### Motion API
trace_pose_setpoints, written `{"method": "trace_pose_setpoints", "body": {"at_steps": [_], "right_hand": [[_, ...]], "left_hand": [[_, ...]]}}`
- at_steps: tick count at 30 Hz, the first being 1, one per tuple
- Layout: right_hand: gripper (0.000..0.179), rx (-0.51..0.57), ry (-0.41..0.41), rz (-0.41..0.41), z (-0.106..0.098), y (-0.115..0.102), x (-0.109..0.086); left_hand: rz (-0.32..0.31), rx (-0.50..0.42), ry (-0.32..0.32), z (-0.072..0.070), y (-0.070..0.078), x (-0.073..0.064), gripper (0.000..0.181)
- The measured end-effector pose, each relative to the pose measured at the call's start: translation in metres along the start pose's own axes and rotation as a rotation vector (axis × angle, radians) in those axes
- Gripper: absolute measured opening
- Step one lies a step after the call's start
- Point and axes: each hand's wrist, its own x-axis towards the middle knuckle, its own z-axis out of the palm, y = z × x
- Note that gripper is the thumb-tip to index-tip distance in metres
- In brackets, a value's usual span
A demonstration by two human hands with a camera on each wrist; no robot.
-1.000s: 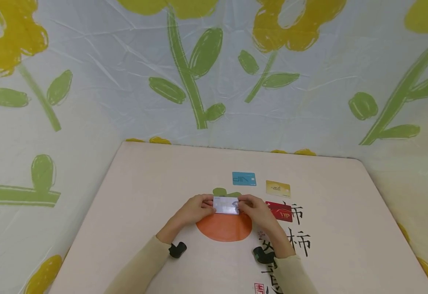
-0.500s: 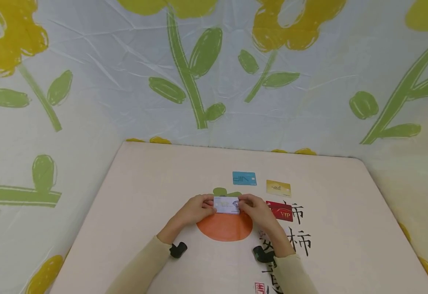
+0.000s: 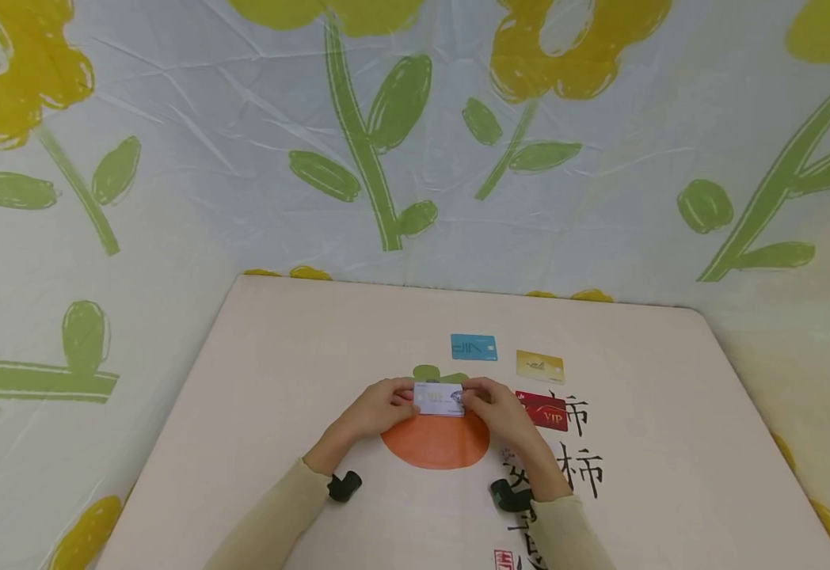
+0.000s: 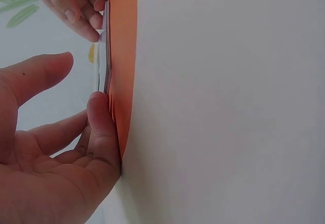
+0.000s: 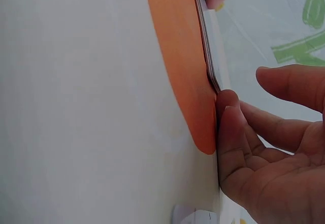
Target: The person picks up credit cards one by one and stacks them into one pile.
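Note:
A short stack of cards lies flat at the middle of the table, over the printed orange persimmon; its top card (image 3: 438, 399) is pale silver-white with small lettering. Layered edges of the stack (image 5: 205, 41) show in the right wrist view. My left hand (image 3: 381, 408) grips the stack's left end with thumb and fingers at the corners. At the opposite end, my right hand (image 3: 495, 408) pinches the right corners the same way. Both hands rest low against the tablecloth, and the wrist views show one finger of each raised away from the cards.
Beyond the stack lie a blue card (image 3: 474, 347) and a gold card (image 3: 539, 366). A red VIP card (image 3: 546, 411) sits beside the right hand, partly covered by it. A white rounded-corner piece (image 5: 195, 217) shows near the right wrist. Flowered cloth (image 3: 443, 158) walls the back.
Both hands keep their hold at the ends of the stack, with almost no movement. Glare on the top card has faded, so its lettering shows more clearly.

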Motion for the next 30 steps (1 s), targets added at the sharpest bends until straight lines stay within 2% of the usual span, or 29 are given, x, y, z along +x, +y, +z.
{"method": "trace_pose_setpoints", "body": {"at_steps": [9,15,19,24,30], "right_hand": [[0.034,0.024,-0.008,0.013,-0.003,-0.002,0.0],[0.034,-0.004,0.014,0.018,-0.015,-0.005,0.003],[0.037,-0.018,0.033,-0.019,-0.029,-0.005,0.008],[0.039,-0.065,0.066,-0.09,-0.048,-0.001,0.021],[0.037,-0.113,0.125,-0.067,-0.063,0.002,0.043]], "left_hand": [[0.006,0.0,0.009,-0.002,0.001,0.002,0.049],[0.024,0.02,0.051,-0.012,0.009,0.011,0.05],[0.04,0.046,0.069,-0.019,0.019,0.023,0.053],[0.035,0.065,0.061,-0.024,0.03,0.044,0.052],[-0.018,0.083,0.066,-0.027,0.035,0.074,0.052]]}}
